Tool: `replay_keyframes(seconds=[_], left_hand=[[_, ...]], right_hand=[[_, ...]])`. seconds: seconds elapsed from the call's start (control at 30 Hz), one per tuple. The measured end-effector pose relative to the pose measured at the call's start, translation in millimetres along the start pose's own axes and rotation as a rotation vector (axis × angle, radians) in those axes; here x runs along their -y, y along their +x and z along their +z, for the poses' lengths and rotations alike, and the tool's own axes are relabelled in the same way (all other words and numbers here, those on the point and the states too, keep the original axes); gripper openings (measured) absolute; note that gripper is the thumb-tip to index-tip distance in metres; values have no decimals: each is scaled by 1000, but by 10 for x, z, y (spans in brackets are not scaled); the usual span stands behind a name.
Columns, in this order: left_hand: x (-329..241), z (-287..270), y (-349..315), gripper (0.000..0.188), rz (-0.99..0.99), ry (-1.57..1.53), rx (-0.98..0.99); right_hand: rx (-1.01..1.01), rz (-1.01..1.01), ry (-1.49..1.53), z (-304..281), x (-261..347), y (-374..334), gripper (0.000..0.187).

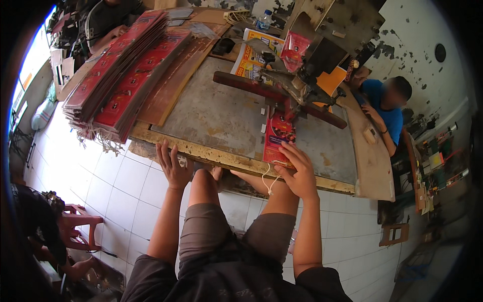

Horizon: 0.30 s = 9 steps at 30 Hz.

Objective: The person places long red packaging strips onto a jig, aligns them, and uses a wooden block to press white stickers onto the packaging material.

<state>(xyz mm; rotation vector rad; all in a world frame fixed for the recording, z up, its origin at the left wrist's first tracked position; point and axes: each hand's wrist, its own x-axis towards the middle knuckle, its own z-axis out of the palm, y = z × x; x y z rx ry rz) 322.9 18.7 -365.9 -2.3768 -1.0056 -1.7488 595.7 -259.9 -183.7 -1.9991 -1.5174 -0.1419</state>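
Note:
My left hand [173, 168] is at the worktable's near edge, its fingers apart and nothing in them. Fingers stretched out, my right hand [298, 172] rests on the near end of a red printed plastic sleeve [273, 138]. A loop of pale string [269, 187] hangs from that end over the table edge. The sleeve lies lengthwise on a grey metal plate [206, 108], and its far end runs under the dark red crossbar [246, 88] of a press. Left of the plate are tall stacks of similar red sleeves [123, 103] with strings hanging off.
A person in a blue top [390, 100] sits at the table's right side. Another person's arm [113, 35] is behind the stacks. Yellow printed sheets [249, 60] and a water bottle [264, 20] are at the back. A red plastic stool [83, 226] stands at lower left.

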Motion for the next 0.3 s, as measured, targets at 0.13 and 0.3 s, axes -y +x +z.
replay_keyframes(seconds=[0.13, 0.3], left_hand=[[-18, -17, 0, 62, -23, -11, 0], [30, -29, -23, 63, -28, -9, 14]], right_hand=[[-2, -25, -16, 36, -30, -12, 56], [5, -15, 15, 67, -92, -29, 58]])
